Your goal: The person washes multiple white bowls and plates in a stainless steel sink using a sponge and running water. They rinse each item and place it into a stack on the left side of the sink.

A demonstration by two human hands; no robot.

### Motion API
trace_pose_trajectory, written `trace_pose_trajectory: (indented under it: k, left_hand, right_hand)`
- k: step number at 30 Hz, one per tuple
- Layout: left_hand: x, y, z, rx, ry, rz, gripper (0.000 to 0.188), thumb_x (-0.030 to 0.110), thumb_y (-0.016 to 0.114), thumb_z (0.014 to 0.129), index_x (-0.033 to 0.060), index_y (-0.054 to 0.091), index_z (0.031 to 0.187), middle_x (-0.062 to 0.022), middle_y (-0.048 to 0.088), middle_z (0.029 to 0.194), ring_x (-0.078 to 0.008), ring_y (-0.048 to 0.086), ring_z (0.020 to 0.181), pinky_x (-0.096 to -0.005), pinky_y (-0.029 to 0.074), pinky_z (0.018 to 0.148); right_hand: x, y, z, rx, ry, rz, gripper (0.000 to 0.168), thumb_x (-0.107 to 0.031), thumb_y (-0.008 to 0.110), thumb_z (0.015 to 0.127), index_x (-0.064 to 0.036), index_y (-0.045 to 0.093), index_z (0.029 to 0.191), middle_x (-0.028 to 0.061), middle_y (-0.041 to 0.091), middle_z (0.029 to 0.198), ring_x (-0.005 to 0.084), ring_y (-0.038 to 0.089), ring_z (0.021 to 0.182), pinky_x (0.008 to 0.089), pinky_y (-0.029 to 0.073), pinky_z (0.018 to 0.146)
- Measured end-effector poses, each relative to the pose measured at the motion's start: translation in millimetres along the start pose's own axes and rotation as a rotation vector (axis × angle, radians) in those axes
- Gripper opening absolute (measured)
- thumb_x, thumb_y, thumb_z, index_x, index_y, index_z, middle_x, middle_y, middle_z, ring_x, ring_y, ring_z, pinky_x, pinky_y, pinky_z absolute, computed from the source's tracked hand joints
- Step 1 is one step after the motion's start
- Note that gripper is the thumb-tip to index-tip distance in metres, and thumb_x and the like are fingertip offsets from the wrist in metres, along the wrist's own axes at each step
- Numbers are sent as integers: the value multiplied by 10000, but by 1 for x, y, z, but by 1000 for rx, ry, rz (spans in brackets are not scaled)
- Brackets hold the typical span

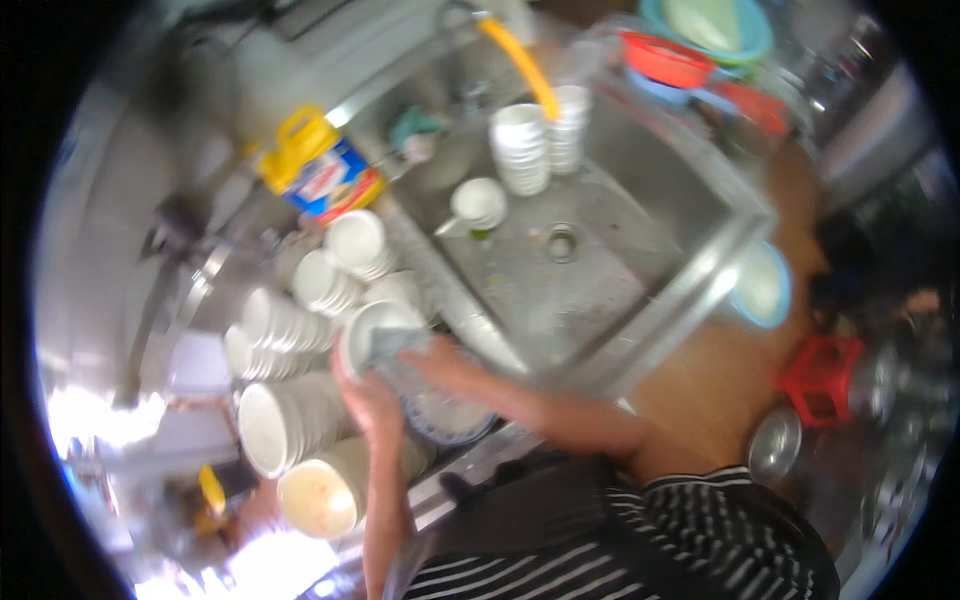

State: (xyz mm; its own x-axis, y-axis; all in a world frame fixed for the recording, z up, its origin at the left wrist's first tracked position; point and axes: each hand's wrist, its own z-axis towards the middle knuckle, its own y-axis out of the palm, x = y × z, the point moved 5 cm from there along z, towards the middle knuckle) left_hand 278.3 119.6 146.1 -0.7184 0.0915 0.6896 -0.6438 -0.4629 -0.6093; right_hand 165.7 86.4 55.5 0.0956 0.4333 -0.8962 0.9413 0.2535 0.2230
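Observation:
My left hand [367,397] grips a white bowl [361,330] by its outer side, its mouth tipped toward my right hand. With my right hand [439,364] I hold a grey cloth [394,349] against the inside of the bowl; motion blurs its edges. Under my hands lies a dish with a blue patterned rim [454,427], partly hidden by my right arm. Stacks of white bowls [289,427] stand just left of my left hand. Nearest me in that group is a cream-coloured container [319,499] with small reddish specks inside.
A steel sink [592,300] holds bowl stacks [519,150], a single white bowl [480,202] and a drain [562,241]. An orange hose [517,60] hangs into it. A yellow jug [322,169] stands by the far-left rim. A red stool [821,379] and basins [761,285] are at right.

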Motion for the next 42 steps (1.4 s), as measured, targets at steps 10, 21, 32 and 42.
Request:
trace_pose_trajectory:
  k: [10, 21, 32, 42]
  left_hand:
    - [31, -20, 10, 123, -17, -93, 656, -76, 343, 688, 33, 318, 1335, -254, 479, 1184, -402, 480, 1095, -398, 364, 946]
    - [29, -32, 22, -186, -116, -147, 697, -93, 381, 683, 68, 289, 1354, -284, 451, 1200, -427, 474, 1082, -398, 372, 937]
    - [9, -27, 23, -516, -263, -84, 654, -77, 427, 680, 44, 336, 1317, -250, 512, 1143, -372, 526, 1025, -359, 410, 895]
    - [-8, -26, 7, -21, -12, -240, 565, -16, 356, 695, -42, 386, 1259, -235, 438, 1239, -385, 409, 1155, -403, 290, 1008]
  right_hand:
    - [-62, 3, 7, -28, -492, -503, 332, -317, 551, 851, -49, 556, 1047, 240, 612, 887, 362, 603, 838, 449, 466, 737]
    - [-90, -5, 30, -178, -589, -970, 322, -274, 475, 892, -6, 512, 1068, 218, 614, 776, 410, 592, 768, 461, 472, 690]
    - [-113, 19, 16, -426, -850, -1279, 219, -214, 520, 855, -71, 538, 1019, 182, 628, 847, 321, 620, 744, 413, 487, 644]
    - [-53, 10, 16, -239, -273, -821, 323, -284, 517, 861, -9, 548, 1028, 177, 620, 775, 321, 612, 748, 400, 477, 659]
